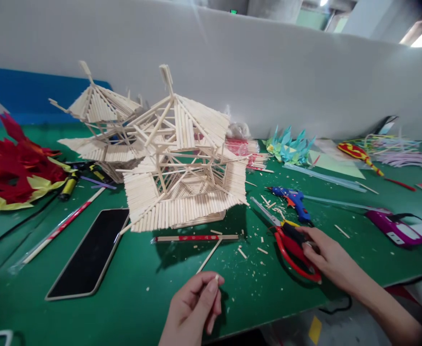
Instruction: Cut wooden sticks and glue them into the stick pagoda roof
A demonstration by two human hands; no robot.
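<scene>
My left hand (195, 303) is near the table's front edge, its fingers pinched on a small wooden stick piece (216, 277). My right hand (326, 257) rests on the red-handled scissors (290, 241), fingers curled over the handles. A wooden stick pagoda model (182, 163) stands on the green table (135, 298) just beyond both hands, with a second stick model (101, 122) behind it on the left. A long loose stick (209, 255) lies between my left hand and the model. A blue glue gun (294, 201) lies just past the scissors.
A black phone (91, 251) lies face up at front left beside wrapped chopsticks (57, 230). Red and yellow paper shapes (11, 168) are at far left. Teal paper pieces (292, 146), coloured strips (394, 151) and a magenta device (394, 227) with cable are at right. A white partition (268, 72) backs the table.
</scene>
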